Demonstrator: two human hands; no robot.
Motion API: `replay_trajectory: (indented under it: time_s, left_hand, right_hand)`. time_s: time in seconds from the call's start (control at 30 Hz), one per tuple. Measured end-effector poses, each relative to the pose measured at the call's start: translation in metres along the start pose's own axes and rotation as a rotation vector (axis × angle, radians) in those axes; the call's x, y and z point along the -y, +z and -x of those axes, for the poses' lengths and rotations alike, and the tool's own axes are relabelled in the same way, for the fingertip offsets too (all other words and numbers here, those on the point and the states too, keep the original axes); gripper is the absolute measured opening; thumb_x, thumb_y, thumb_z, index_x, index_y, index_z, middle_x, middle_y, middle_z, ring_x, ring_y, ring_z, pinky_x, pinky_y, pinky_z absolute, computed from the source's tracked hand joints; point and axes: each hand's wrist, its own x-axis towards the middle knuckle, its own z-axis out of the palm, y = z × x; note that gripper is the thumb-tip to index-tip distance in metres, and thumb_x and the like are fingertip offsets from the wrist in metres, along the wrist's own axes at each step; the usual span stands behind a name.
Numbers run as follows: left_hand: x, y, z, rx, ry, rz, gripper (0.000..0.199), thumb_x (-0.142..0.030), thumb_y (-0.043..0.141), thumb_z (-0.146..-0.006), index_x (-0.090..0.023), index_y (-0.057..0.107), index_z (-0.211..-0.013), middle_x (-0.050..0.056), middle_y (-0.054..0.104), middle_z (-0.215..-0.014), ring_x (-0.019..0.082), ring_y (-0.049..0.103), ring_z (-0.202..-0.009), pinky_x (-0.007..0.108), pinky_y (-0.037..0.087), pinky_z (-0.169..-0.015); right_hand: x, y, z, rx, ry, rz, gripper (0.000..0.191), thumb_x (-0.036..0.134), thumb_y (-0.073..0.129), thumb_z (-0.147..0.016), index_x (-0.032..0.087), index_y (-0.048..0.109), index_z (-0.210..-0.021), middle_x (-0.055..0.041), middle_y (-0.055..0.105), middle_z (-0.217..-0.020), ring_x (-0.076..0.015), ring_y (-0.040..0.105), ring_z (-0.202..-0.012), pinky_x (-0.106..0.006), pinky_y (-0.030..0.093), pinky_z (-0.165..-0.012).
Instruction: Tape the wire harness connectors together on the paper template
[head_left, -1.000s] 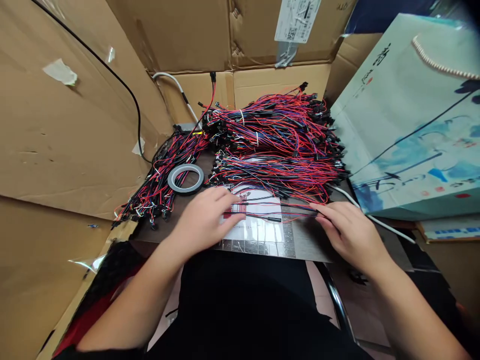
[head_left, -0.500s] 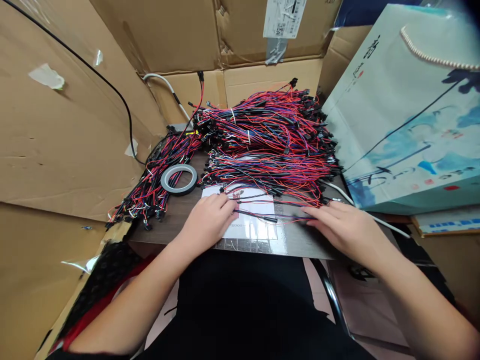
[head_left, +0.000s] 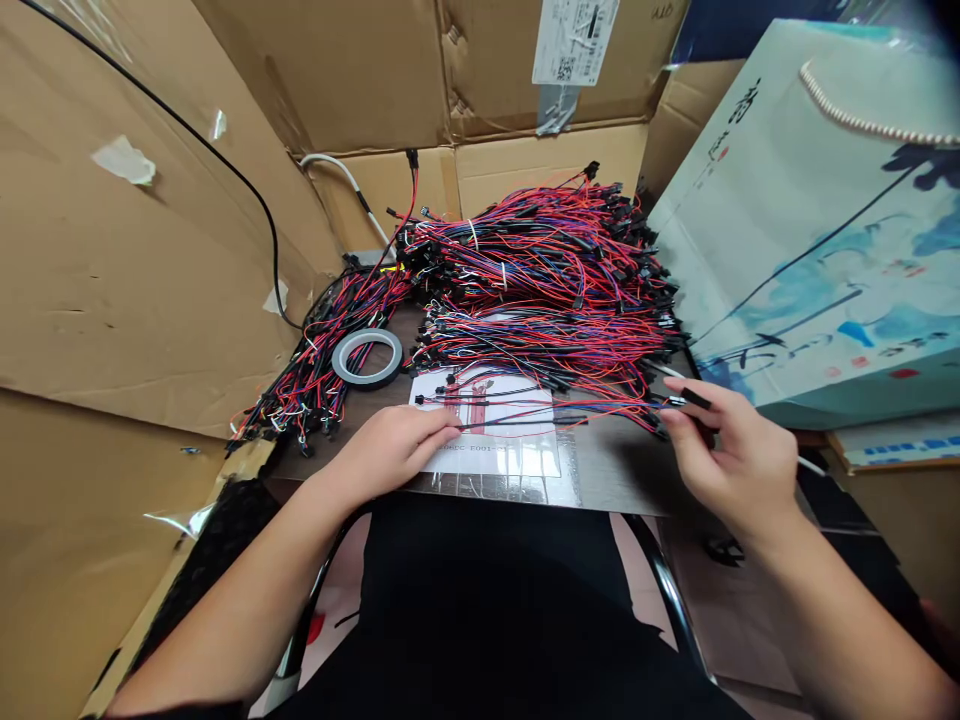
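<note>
In the head view, the work looks to be at the stage of sorting out a few loose wires (head_left: 517, 424) by their ends, and handling them seems to call for a light, steady pinch that keeps neighbouring strands from snagging. The left hand (head_left: 401, 440) has its fingertips closed on the near strands, over the printed sheet (head_left: 491, 462); at its 3 o'clock, the right hand (head_left: 742, 455) pinches a small black end piece (head_left: 697, 398) between thumb and finger, a bright bit showing at its tip — whether that joins the loose wires, I cannot tell. The loose wires lie between the hands, roughly from 9 to 3 o'clock, across the sheet and the dark tabletop (head_left: 622, 475). They look thin and flexible, red, black and bluish, with black connectors and dark sleeve-like lengths. At their 12 o'clock sits the large wire heap (head_left: 555, 250), dense and glossy, with white ties; from the left hand, the tape roll (head_left: 367, 379) is at 11 o'clock, beside another wire pile (head_left: 349, 325).
</note>
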Motion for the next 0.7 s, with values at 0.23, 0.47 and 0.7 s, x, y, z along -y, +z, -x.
replay_trajectory:
  time_s: [0.23,0.47,0.7]
  left_hand:
    - [0.007,-0.002,0.011,-0.136,-0.204,0.294,0.025,-0.037,0.044,-0.101,-0.019,0.061,-0.1,-0.005,0.061,-0.062,0.01,0.057,-0.058,0.021,0.042,-0.062]
    - [0.018,0.004,0.01,-0.237,-0.039,0.55,0.024,-0.034,0.048,-0.099,-0.017,0.064,-0.091,0.006,0.067,-0.088,0.015,0.064,-0.085,0.03,0.051,-0.082]
    - [0.012,0.005,0.008,-0.048,0.087,0.103,0.023,-0.032,0.05,-0.099,-0.022,0.071,-0.095,0.005,0.065,-0.105,0.018,0.058,-0.101,0.035,0.043,-0.092]
  right_hand:
    - [-0.009,0.001,0.007,0.248,-0.146,-0.086,0.048,0.028,0.063,-0.09,0.023,0.052,-0.136,0.0007,0.066,-0.071,-0.0148,0.064,-0.063,-0.028,0.05,-0.065]
    - [-0.011,0.018,0.015,0.458,-0.138,0.213,0.045,0.039,0.049,-0.098,0.023,0.049,-0.14,-0.0023,0.068,-0.073,-0.0192,0.066,-0.066,-0.027,0.041,-0.055]
    - [-0.03,0.027,-0.003,0.487,-0.055,0.335,0.046,0.034,0.04,-0.101,0.021,0.045,-0.144,-0.0071,0.067,-0.082,-0.0223,0.065,-0.073,-0.03,0.045,-0.062]
